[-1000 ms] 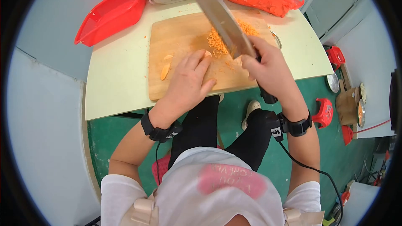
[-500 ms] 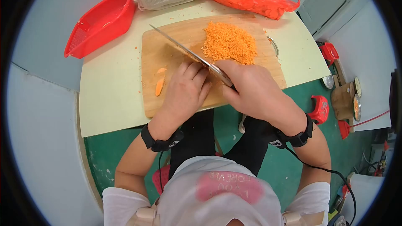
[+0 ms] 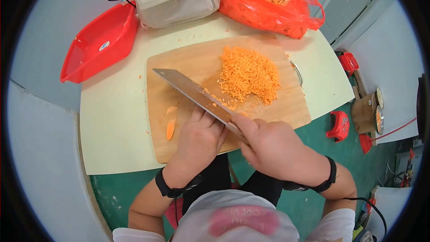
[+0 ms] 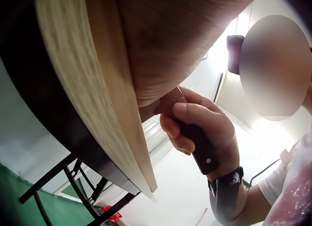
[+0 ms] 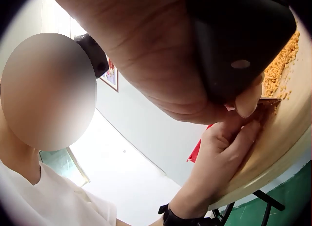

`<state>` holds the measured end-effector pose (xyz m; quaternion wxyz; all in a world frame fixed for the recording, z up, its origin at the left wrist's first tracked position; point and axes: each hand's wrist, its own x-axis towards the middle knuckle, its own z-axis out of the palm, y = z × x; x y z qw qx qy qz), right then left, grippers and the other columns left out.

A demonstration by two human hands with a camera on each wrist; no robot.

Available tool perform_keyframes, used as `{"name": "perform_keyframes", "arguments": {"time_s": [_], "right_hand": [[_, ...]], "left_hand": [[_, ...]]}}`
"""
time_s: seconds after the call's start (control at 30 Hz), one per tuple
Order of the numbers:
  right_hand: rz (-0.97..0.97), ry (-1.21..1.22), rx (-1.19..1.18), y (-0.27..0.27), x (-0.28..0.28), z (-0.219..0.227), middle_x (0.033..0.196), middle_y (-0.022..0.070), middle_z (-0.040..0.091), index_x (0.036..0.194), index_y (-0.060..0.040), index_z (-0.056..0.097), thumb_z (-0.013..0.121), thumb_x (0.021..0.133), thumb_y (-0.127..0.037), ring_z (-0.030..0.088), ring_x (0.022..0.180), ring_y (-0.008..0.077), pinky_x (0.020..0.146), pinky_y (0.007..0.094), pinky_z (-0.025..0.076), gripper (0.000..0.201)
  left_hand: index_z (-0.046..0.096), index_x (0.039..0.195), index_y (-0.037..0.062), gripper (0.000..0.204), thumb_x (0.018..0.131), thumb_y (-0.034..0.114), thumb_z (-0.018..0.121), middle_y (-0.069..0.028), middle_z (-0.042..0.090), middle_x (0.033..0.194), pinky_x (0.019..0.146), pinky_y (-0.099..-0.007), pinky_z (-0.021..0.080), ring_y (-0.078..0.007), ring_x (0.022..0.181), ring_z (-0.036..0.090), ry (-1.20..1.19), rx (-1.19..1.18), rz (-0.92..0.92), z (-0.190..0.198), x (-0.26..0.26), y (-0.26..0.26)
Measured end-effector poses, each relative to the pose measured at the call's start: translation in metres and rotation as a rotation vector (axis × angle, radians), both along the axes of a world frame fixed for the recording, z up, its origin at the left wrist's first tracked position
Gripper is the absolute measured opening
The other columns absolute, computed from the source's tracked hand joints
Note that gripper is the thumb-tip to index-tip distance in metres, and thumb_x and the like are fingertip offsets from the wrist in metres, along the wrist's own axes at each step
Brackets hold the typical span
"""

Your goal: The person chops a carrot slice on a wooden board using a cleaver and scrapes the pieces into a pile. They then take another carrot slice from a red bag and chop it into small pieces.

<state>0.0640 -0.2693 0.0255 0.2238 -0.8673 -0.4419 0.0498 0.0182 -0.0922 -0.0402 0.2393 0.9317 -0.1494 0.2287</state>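
On the wooden chopping board [image 3: 179, 58], a heap of finely chopped carrot [image 3: 248, 74] lies right of centre. My right hand [image 3: 275, 148] grips the black handle of a cleaver [image 3: 192, 89], seen in the left wrist view as a dark handle [image 4: 200, 148]. The blade slants up to the left over the board, with carrot bits on its side. Close against it, my left hand [image 3: 199, 141] rests on the board with bent fingers on a carrot slice, which the blade now hides. Two loose carrot slices [image 3: 171, 129] lie left of that hand.
A red plastic basket [image 3: 101, 40] stands at the table's back left. Behind the board are a pale mesh bag [image 3: 174, 0] and a red plastic bag [image 3: 264, 9] holding carrot slices. A metal handle [image 3: 298, 74] sits on the board's right side.
The cleaver has come down from its raised, steep tilt to a low slant beside the left fingers. The view has shifted, so the board appears lower and the carrot heap shows fully.
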Motion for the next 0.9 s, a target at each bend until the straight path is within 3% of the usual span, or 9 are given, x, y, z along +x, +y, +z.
{"name": "perform_keyframes", "arguments": {"time_s": [0.2,0.27,0.43,0.67,0.77,0.9], "right_hand": [[-0.028,0.301,-0.016,0.003,0.027,0.021,0.066,0.0246,0.058,0.092,0.0036,0.048,0.054,0.080,-0.006,0.060,0.067,0.0455,0.061,0.0511,0.048,0.016],[-0.038,0.231,-0.064,0.000,0.032,0.014,0.074,0.0232,0.058,0.103,-0.0003,0.051,0.054,0.078,-0.005,0.059,0.072,0.0439,0.062,0.0468,0.047,0.025],[-0.070,0.135,-0.066,0.003,0.018,0.014,0.074,0.0241,0.057,0.111,0.0015,0.053,0.053,0.080,-0.003,0.058,0.073,0.0436,0.064,0.0463,0.047,0.031],[-0.081,0.142,-0.038,0.003,0.005,0.021,0.074,0.0232,0.057,0.111,0.0018,0.054,0.052,0.081,-0.002,0.057,0.069,0.0413,0.063,0.0432,0.046,0.030],[-0.099,0.100,-0.095,0.005,0.003,0.020,0.073,0.0236,0.056,0.107,0.0024,0.054,0.051,0.082,-0.004,0.056,0.070,0.0421,0.064,0.0447,0.045,0.026],[-0.100,0.040,-0.122,0.005,0.002,0.019,0.073,0.0248,0.055,0.101,0.0030,0.053,0.050,0.083,-0.006,0.056,0.071,0.0436,0.065,0.0469,0.045,0.020]], "left_hand": [[0.063,0.103,-0.0034,0.029,0.076,0.007,0.069,-0.0154,0.059,0.105,0.083,-0.0390,0.050,-0.0334,0.099,0.056,-0.026,-0.046,0.012,0.000,0.005,-0.001],[0.063,0.101,-0.0025,0.027,0.076,0.007,0.069,-0.0158,0.059,0.106,0.082,-0.0396,0.050,-0.0327,0.099,0.056,-0.016,-0.062,0.017,0.000,0.007,-0.001],[0.063,0.101,-0.0022,0.028,0.076,0.008,0.068,-0.0152,0.059,0.108,0.084,-0.0386,0.049,-0.0315,0.100,0.055,-0.042,-0.035,0.013,-0.006,0.003,0.001],[0.066,0.100,-0.0006,0.027,0.076,0.010,0.068,-0.0120,0.061,0.107,0.083,-0.0371,0.051,-0.0294,0.099,0.056,-0.062,-0.030,0.038,-0.015,0.003,0.004],[0.069,0.098,0.0033,0.021,0.079,0.011,0.067,-0.0114,0.065,0.102,0.079,-0.0403,0.050,-0.0317,0.092,0.060,-0.117,-0.066,0.025,-0.012,0.006,0.007],[0.070,0.094,0.0032,0.018,0.080,0.013,0.067,-0.0136,0.067,0.093,0.074,-0.0427,0.052,-0.0347,0.082,0.062,0.011,0.064,0.027,0.000,0.013,0.009]]}}
